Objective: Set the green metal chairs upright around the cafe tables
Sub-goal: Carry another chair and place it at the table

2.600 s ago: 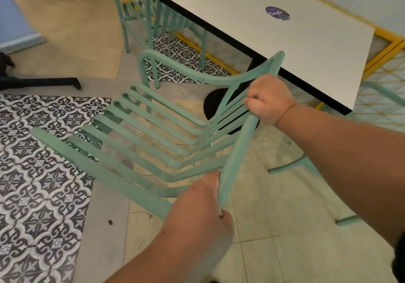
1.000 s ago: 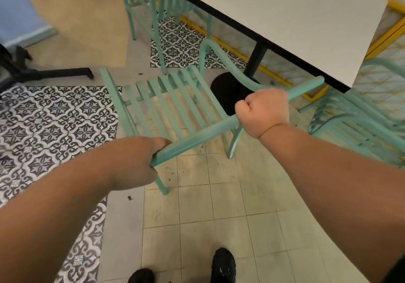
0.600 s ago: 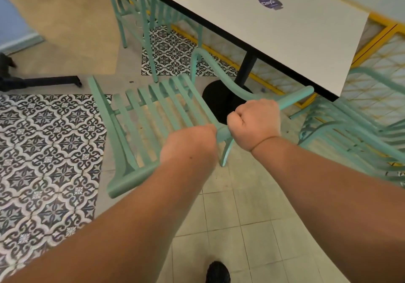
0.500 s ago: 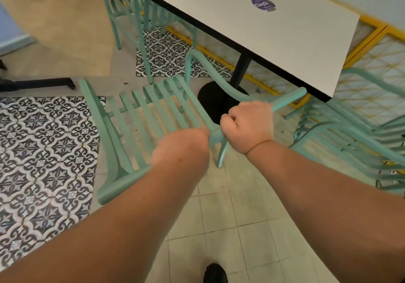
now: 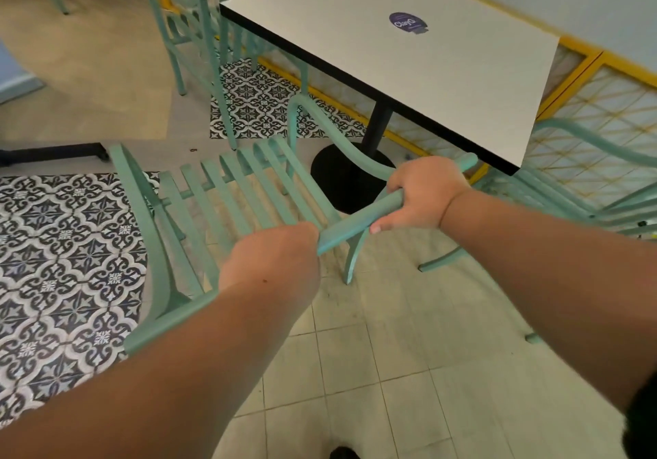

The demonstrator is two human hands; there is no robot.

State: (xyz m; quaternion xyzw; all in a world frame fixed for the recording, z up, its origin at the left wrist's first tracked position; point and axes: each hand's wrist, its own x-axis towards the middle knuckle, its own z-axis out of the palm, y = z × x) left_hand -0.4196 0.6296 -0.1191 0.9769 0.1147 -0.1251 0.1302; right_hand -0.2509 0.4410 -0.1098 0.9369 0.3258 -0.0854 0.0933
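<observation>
You have the green slatted chair (image 5: 227, 192) on its feet at the near-left corner of the white-topped cafe table (image 5: 462, 78), with its seat slats running toward the table's black pedestal base (image 5: 341, 178) and its backrest toward you. Both hands are on the top rail of that backrest. Your right hand (image 5: 426, 192) wraps it on the table side, fingers over the rail and thumb tucked beneath. Your left hand (image 5: 273, 256) is curled over the rail further from the table, though only its back shows, so the fingers themselves are hidden. This chair looks upright already. What remains for it, as far as one can judge, is squaring it to the table edge and letting go. Beyond the table's far-left corner, two more green chairs (image 5: 199, 32) stand upright. To the right of the table another green chair (image 5: 576, 188) sits low and is cut by the frame edge; whether it stands properly or leans you cannot tell from here, so treat it as possibly the next one to right.
</observation>
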